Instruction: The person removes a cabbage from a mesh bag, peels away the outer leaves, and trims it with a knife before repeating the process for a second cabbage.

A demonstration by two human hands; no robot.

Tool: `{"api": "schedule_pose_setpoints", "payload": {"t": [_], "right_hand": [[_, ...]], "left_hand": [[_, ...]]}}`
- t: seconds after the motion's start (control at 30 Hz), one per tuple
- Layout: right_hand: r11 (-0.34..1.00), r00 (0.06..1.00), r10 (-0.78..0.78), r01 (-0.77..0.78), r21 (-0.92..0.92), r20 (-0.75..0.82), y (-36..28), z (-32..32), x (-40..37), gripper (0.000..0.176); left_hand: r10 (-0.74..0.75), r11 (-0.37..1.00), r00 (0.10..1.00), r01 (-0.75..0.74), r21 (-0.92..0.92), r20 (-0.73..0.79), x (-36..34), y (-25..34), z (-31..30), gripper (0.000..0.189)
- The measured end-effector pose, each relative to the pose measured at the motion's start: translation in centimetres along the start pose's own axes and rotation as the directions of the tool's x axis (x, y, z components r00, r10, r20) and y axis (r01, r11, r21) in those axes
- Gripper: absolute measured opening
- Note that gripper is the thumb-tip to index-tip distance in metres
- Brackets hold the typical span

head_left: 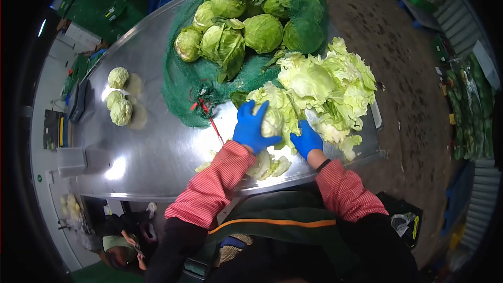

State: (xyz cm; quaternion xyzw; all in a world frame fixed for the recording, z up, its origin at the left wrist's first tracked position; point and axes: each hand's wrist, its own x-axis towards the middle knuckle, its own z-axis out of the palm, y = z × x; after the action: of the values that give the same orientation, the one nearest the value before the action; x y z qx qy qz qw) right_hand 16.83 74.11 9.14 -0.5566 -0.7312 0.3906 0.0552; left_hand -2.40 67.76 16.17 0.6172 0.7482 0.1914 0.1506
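At the near edge of the steel table (pixel 157 147), a pale green cabbage (pixel 273 121) sits between two blue-gloved hands, its outer leaves loose and crinkled; the left hand (pixel 254 126) clasps its side with fingers spread, while the right hand (pixel 306 139) curls against its lower edge, though whether it grips anything cannot be told. Just beyond lies a pile of stripped leaves (pixel 335 81); behind that, a green net sack (pixel 183 81) of untrimmed heads; well apart to the left, three trimmed cabbages (pixel 119 99).
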Motion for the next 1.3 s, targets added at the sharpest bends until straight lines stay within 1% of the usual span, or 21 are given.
{"api": "schedule_pose_setpoints", "payload": {"t": [0.13,0.2,0.23,0.27,0.3,0.33,0.47,0.57,0.6,0.63,0.67,0.73,0.8,0.93,1.0,1.1,1.13,1.17,1.23,1.27,1.3], "right_hand": [[0.987,0.990,-0.116,0.106,-0.119,-0.081,-0.3,0.5,1.5,0.044],[0.974,0.980,-0.185,0.172,-0.151,-0.078,-0.6,-1.1,2.0,0.044],[0.966,0.983,-0.182,0.171,-0.195,-0.036,-0.9,-1.9,2.2,0.043],[0.955,0.984,-0.177,0.174,-0.239,0.011,-1.3,-2.6,2.2,0.043],[0.941,0.983,-0.175,0.184,-0.283,0.058,-1.5,-3.0,2.4,0.042],[0.910,0.979,-0.168,0.200,-0.362,0.118,-2.3,-3.4,2.7,0.055],[0.892,0.894,-0.448,0.449,-0.049,0.026,-10.9,-8.1,-0.8,0.075],[0.753,0.762,-0.647,0.633,0.181,0.025,-14.9,-9.1,-1.0,0.077],[0.712,0.720,-0.693,0.679,0.180,0.026,-15.3,-8.6,-0.2,0.074],[0.669,0.676,-0.737,0.721,0.180,0.028,-15.4,-8.1,0.4,0.070],[0.638,0.646,-0.761,0.731,0.243,0.056,-15.0,-7.6,1.0,0.050],[0.745,0.725,-0.660,0.597,0.298,0.197,-14.0,-8.2,0.6,0.045],[0.856,0.777,-0.494,0.358,0.372,0.390,-13.1,-9.6,-0.5,0.038],[0.891,0.880,-0.420,0.354,0.285,0.222,-10.9,-9.2,0.1,0.050],[0.768,0.783,-0.620,0.592,0.246,0.049,-11.7,-7.7,-1.0,0.056],[0.649,0.794,-0.606,0.535,0.541,-0.058,-11.2,-6.4,-0.1,0.056],[0.636,0.843,-0.513,0.247,0.731,0.162,-10.5,-7.3,0.9,0.053],[0.574,0.806,-0.441,-0.085,0.814,0.395,-9.9,-7.7,1.5,0.051],[0.560,0.801,-0.340,-0.248,0.790,0.493,-7.4,-3.3,3.8,0.046],[0.606,0.814,-0.265,-0.276,0.746,0.517,-7.7,-2.0,4.0,0.048],[0.646,0.823,-0.188,-0.307,0.699,0.536,-7.5,-0.9,4.3,0.049]], "left_hand": [[-0.144,0.838,0.985,0.070,-0.542,-0.095,-0.4,-6.2,1.4,0.089],[-0.324,0.311,0.945,0.158,-0.937,0.052,-1.1,-8.5,2.1,0.071],[-0.394,-0.037,0.901,0.180,-0.983,0.180,-1.8,-7.9,1.3,0.065],[-0.312,-0.363,0.880,0.238,-0.901,0.358,-2.8,-7.5,0.2,0.063],[-0.220,-0.549,0.880,0.245,-0.799,0.421,-3.6,-6.9,-0.7,0.065],[-0.212,-0.570,0.882,0.237,-0.787,0.420,-4.0,-5.7,-2.3,0.067],[-0.141,-0.651,0.922,0.187,-0.736,0.359,-4.7,-3.4,-5.8,0.069],[-0.203,-0.541,0.936,0.138,-0.829,0.288,-4.3,-3.5,-5.2,0.070],[-0.220,-0.339,0.956,0.110,-0.934,0.192,-4.3,-3.2,-5.1,0.071],[-0.212,-0.295,0.965,0.085,-0.952,0.152,-4.3,-3.0,-5.0,0.071],[-0.204,-0.250,0.973,0.058,-0.967,0.111,-4.4,-3.0,-5.1,0.071],[-0.246,-0.213,0.966,0.021,-0.977,0.074,-4.8,-3.4,-4.6,0.070],[-0.271,-0.360,0.939,0.104,-0.927,0.210,-5.3,-4.0,-4.5,0.069],[-0.248,-0.527,0.901,0.184,-0.830,0.357,-5.8,-3.7,-5.9,0.070],[-0.160,-0.570,0.903,0.245,-0.784,0.398,-6.1,-3.5,-6.5,0.070],[-0.122,-0.327,0.924,0.306,-0.894,0.361,-7.7,-2.9,-7.9,0.072],[-0.179,0.008,0.953,0.248,-0.969,0.243,-7.6,-4.0,-7.6,0.079],[-0.194,0.341,0.975,0.174,-0.924,0.112,-7.6,-4.8,-7.0,0.090],[-0.225,0.546,0.974,0.129,-0.828,0.003,-6.8,-4.0,-6.1,0.101],[-0.098,0.384,0.995,0.006,-0.923,-0.034,-6.1,-4.4,-4.6,0.109],[-0.106,0.339,0.991,0.116,-0.934,0.085,-6.3,-4.3,-3.8,0.107]]}}
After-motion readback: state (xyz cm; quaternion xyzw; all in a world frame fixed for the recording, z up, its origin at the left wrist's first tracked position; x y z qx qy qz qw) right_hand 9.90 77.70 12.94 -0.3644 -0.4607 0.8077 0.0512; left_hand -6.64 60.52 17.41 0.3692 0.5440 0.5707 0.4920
